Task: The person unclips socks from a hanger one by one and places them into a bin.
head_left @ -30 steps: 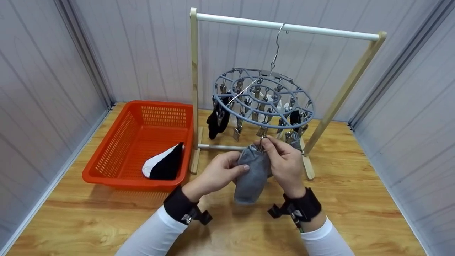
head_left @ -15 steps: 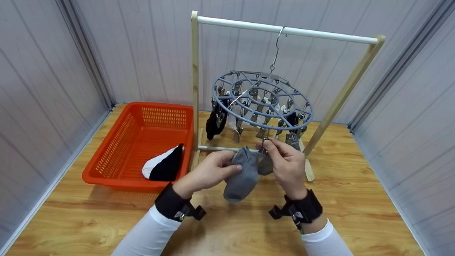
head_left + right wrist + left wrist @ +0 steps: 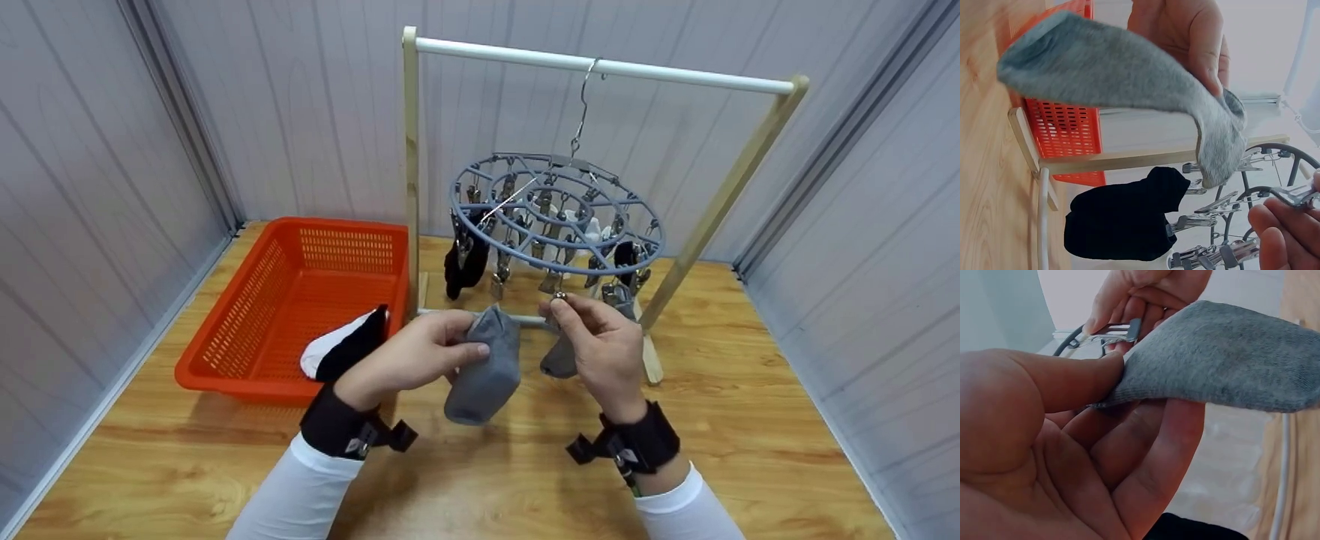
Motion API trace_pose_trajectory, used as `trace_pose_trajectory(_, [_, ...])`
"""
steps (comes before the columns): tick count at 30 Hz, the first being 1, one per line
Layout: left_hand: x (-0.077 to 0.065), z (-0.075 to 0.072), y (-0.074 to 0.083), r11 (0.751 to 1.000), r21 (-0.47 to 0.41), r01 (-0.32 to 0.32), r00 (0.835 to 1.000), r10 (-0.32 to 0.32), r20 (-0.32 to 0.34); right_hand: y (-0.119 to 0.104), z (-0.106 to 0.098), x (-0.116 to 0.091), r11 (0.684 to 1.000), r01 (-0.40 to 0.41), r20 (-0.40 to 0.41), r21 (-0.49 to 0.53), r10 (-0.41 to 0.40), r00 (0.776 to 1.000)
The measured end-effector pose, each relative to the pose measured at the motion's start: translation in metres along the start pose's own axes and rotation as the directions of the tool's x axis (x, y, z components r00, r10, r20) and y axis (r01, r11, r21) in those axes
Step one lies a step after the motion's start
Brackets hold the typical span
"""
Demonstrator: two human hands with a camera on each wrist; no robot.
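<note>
In the head view my left hand (image 3: 420,352) pinches a grey sock (image 3: 486,371) by its cuff, thumb on one side and fingers on the other; the foot hangs down. The left wrist view shows the same sock (image 3: 1224,354) stretching away from the thumb. My right hand (image 3: 600,341) pinches a metal clip (image 3: 559,297) below the near rim of the round hanger (image 3: 555,264). From the right wrist, this clip (image 3: 1296,197) has no cloth in it. Another grey sock (image 3: 559,360) shows just below the right hand, partly hidden.
The hanger hooks onto a white rail (image 3: 675,75) between wooden posts. It carries several clips, a black sock (image 3: 465,264) at left and another grey sock (image 3: 619,298) at right. An orange basket (image 3: 289,386) on the left contains a black-and-white sock bundle (image 3: 349,349).
The left hand has drawn the grey sock left and away from the clip, which the cuff overlapped earlier. The right hand stays nearly in place on the clip.
</note>
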State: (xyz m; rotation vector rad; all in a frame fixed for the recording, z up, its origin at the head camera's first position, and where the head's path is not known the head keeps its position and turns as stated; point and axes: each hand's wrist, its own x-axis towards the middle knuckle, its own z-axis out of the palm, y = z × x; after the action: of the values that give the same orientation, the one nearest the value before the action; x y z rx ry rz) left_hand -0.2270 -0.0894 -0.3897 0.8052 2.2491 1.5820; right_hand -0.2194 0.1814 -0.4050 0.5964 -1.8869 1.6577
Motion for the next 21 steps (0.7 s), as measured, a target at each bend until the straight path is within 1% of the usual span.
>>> trace_pose_trajectory(6, [-0.006, -0.008, 0.003, 1.0, -0.01, -0.001, 1.0, 0.001, -0.005, -0.002, 0.0, 0.0, 0.999, -0.036, -0.019, -0.033, 0.035, 0.999])
trace_pose_trajectory(10, [-0.009, -0.014, 0.004, 1.0, -0.006, 0.0, 1.0, 0.0, -0.02, -0.003, -0.002, 0.0, 0.999, -0.022, -0.025, -0.045, 0.021, 0.999])
trace_pose_trajectory(16, [-0.016, -0.025, 0.007, 1.0, 0.002, -0.014, 0.999, 0.014, -0.029, -0.004, -0.005, -0.001, 0.99, 0.079, -0.014, -0.115, -0.081, 0.997])
trace_pose_trajectory(18, [-0.019, -0.03, 0.008, 1.0, 0.016, -0.021, 0.999, 0.022, -0.03, -0.004, -0.005, -0.001, 0.983, 0.12, -0.009, -0.141, -0.123, 0.992])
trace_pose_trajectory(21, [-0.023, -0.037, 0.008, 0.999, 0.024, -0.027, 0.999, 0.028, -0.035, -0.005, -0.007, -0.001, 0.973, 0.176, 0.001, -0.152, -0.178, 0.984])
